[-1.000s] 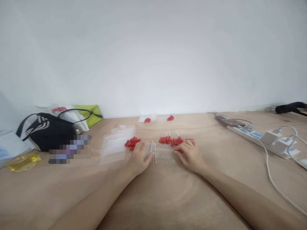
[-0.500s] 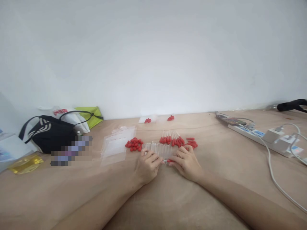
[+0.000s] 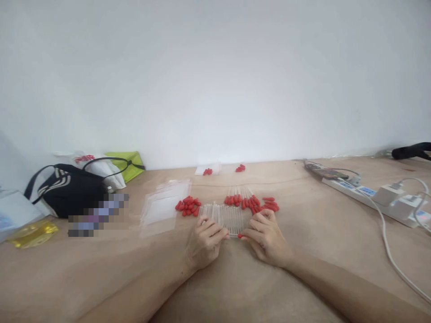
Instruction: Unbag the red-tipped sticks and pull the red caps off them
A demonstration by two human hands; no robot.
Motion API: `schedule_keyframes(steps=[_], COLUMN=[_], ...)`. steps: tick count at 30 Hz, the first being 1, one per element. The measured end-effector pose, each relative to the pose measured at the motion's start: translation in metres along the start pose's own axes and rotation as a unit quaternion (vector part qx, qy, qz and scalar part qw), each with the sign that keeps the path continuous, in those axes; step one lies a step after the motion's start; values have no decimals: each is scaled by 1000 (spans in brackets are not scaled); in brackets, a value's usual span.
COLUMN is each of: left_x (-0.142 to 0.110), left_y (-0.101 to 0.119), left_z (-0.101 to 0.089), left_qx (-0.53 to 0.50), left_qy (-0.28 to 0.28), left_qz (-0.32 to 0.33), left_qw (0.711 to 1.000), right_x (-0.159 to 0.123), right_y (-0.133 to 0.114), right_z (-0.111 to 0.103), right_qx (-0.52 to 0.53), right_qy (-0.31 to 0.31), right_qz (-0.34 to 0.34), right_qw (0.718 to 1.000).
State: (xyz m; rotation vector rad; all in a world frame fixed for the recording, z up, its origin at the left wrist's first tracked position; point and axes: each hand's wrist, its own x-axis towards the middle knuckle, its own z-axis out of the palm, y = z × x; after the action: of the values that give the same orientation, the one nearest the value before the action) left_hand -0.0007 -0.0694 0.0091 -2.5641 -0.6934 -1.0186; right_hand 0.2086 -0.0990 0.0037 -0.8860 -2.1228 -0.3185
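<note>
Between my two hands a clear glass dropper tube [image 3: 233, 235] lies level, its right end at a red rubber bulb [image 3: 239, 235]. My left hand [image 3: 208, 240] is closed, pinching the tube at its left. My right hand [image 3: 267, 237] is closed too, its thumb and fingertips on the bulb. Just beyond them lies a row of bare glass tubes [image 3: 232, 217], side by side. A pile of loose red bulbs [image 3: 188, 205] is left of the row. Behind it, several droppers with red bulbs [image 3: 233, 198] lie fanned out, with more bulbs [image 3: 270, 205] at their right.
Clear plastic bags [image 3: 161, 206] lie overlapped on the left, near a black bag [image 3: 72, 190] and a yellow packet [image 3: 33, 234]. Small groups of bulbs [image 3: 208, 172] sit by the wall. A power strip [image 3: 353, 190], a phone [image 3: 328, 172] and a white cable [image 3: 387, 242] occupy the right.
Both hands, with the tube and bulb between them, have come slightly nearer to me. More of the bare tube row shows behind them, and the red bulb's tip stands out more from my right fingers.
</note>
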Motion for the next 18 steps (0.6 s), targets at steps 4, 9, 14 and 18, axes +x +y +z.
schedule_keyframes(steps=[4, 9, 14, 18], left_x=[-3, -4, -15, -20], left_y=[-28, -59, -65, -63], left_z=[-8, -10, 6, 12], left_qx=[-14, 2, 10, -6], left_qy=[44, 3, -15, -24], left_qz=[-130, -276, -280, -283], left_qw=[990, 961, 960, 959], right_x=[-5, 4, 15, 4], right_y=[21, 61, 103, 119], right_z=[-7, -12, -18, -15], right_qx=[60, 131, 119, 85], right_qy=[41, 125, 133, 71], right_qz=[110, 307, 457, 478], right_qw=[991, 934, 871, 871])
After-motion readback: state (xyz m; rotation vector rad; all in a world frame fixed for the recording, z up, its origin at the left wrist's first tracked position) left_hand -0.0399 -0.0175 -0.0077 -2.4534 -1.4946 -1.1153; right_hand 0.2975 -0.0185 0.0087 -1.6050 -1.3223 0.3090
